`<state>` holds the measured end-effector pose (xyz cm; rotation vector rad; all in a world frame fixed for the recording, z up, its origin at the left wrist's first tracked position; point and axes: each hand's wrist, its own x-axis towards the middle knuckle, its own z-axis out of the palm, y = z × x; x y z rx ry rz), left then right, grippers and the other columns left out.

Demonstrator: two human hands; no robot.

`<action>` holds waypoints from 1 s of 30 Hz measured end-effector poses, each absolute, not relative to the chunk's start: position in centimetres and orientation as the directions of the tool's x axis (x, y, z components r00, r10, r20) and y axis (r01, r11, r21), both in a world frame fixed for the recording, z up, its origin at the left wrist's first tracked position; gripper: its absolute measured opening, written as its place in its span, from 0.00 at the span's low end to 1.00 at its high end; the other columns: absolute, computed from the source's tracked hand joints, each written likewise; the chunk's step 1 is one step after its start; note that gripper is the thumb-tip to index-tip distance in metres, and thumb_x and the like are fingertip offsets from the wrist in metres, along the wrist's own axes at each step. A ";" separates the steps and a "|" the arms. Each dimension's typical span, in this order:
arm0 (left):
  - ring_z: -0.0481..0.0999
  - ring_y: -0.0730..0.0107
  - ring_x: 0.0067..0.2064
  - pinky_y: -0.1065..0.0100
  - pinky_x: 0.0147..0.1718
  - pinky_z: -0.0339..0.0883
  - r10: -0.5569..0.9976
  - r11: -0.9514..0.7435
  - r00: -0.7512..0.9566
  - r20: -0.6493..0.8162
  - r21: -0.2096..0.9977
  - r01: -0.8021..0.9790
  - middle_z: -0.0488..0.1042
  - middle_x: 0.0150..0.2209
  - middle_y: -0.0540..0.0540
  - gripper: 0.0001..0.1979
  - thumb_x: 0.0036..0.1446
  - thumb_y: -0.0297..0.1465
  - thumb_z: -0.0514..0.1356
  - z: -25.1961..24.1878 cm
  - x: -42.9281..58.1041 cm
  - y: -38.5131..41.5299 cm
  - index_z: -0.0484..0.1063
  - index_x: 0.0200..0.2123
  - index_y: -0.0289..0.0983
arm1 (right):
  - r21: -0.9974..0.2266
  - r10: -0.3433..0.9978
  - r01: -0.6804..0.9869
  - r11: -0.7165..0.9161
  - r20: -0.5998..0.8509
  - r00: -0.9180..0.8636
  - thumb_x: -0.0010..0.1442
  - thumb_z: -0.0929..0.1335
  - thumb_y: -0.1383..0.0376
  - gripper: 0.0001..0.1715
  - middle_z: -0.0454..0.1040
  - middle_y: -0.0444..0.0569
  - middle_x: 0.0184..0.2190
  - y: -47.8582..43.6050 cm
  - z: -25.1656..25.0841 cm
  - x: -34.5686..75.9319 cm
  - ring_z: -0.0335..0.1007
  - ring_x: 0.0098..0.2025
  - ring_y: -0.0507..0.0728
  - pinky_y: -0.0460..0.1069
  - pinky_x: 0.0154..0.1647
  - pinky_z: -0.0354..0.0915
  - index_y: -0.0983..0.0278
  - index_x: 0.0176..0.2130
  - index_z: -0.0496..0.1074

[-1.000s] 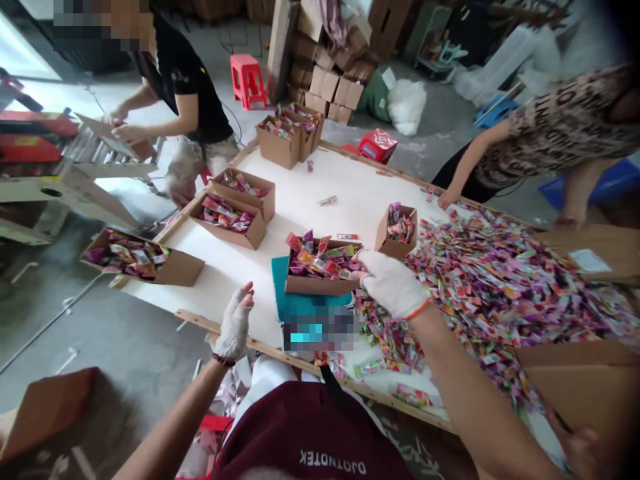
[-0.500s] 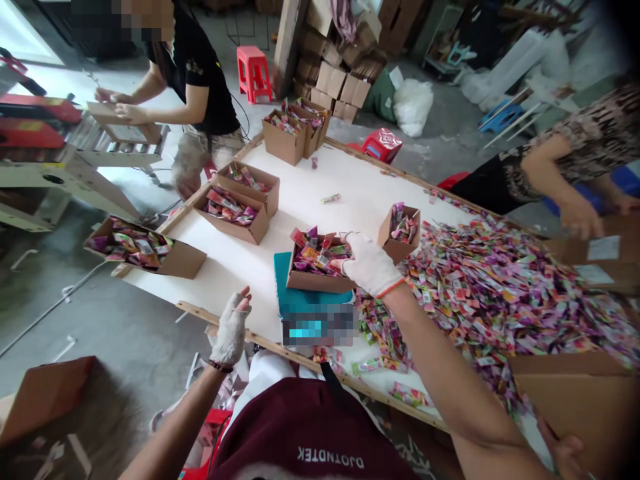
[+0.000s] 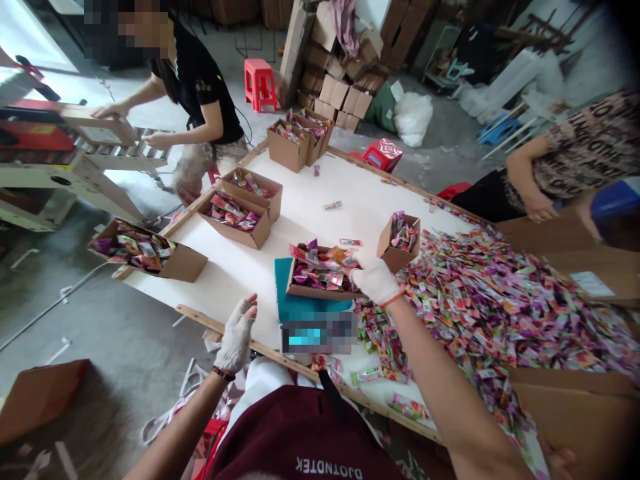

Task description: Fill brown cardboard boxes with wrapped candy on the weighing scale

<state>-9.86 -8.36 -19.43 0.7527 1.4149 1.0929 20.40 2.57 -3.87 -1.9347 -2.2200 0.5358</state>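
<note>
A brown cardboard box (image 3: pixel 320 291) heaped with bright sachets sits on a teal scale (image 3: pixel 299 309) near the table's front edge. My right hand (image 3: pixel 374 279), in a white glove, rests on the box's right side among the sachets, fingers curled; whether it grips any is hidden. My left hand (image 3: pixel 237 335), in a fingerless white glove, hovers empty by the table's wooden front rail, fingers loosely apart. A big pile of loose sachets (image 3: pixel 500 307) covers the right of the white table (image 3: pixel 310 207). A small filled box (image 3: pixel 399 233) stands just behind my right hand.
Several filled boxes (image 3: pixel 235 213) line the table's left edge, with two more (image 3: pixel 296 137) at the far end. A person in black handles a carton (image 3: pixel 100 130) at a conveyor on the left. Another person's hands hold flat cardboard (image 3: pixel 565 233) on the right. Red stools (image 3: pixel 260 83) stand beyond.
My right hand has slid a little across the box on the scale, staying on the sachets. My left hand barely moved. The person on the right reached for the flat cardboard.
</note>
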 end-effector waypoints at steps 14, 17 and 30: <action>0.66 0.51 0.65 0.53 0.63 0.60 0.915 0.354 -0.152 -0.374 0.924 -0.143 0.69 0.63 0.37 0.30 0.59 0.48 0.63 -19.7 -9.6 -7.3 0.72 0.59 0.38 | -0.044 0.984 0.986 -0.158 -0.087 0.154 0.57 0.70 0.58 0.21 0.76 0.61 0.47 -5.6 1.1 35.9 0.74 0.47 0.67 0.61 0.48 0.69 0.63 0.49 0.73; 0.66 0.51 0.65 0.53 0.63 0.60 0.920 0.339 -0.154 -0.360 0.929 -0.149 0.70 0.62 0.37 0.30 0.58 0.47 0.63 -19.6 -9.6 -6.8 0.72 0.59 0.38 | -0.145 1.000 0.989 -0.026 0.002 0.027 0.62 0.67 0.59 0.25 0.73 0.59 0.52 -4.0 0.4 32.4 0.73 0.49 0.63 0.58 0.56 0.68 0.66 0.56 0.70; 0.62 0.52 0.68 0.53 0.68 0.54 0.992 -0.095 -0.071 0.105 0.987 0.131 0.67 0.65 0.40 0.23 0.60 0.39 0.60 -9.7 -2.7 1.6 0.76 0.56 0.37 | -0.025 0.907 0.936 0.351 -0.238 -0.347 0.61 0.65 0.70 0.24 0.65 0.54 0.63 6.8 -4.9 21.4 0.64 0.61 0.60 0.53 0.63 0.61 0.58 0.54 0.77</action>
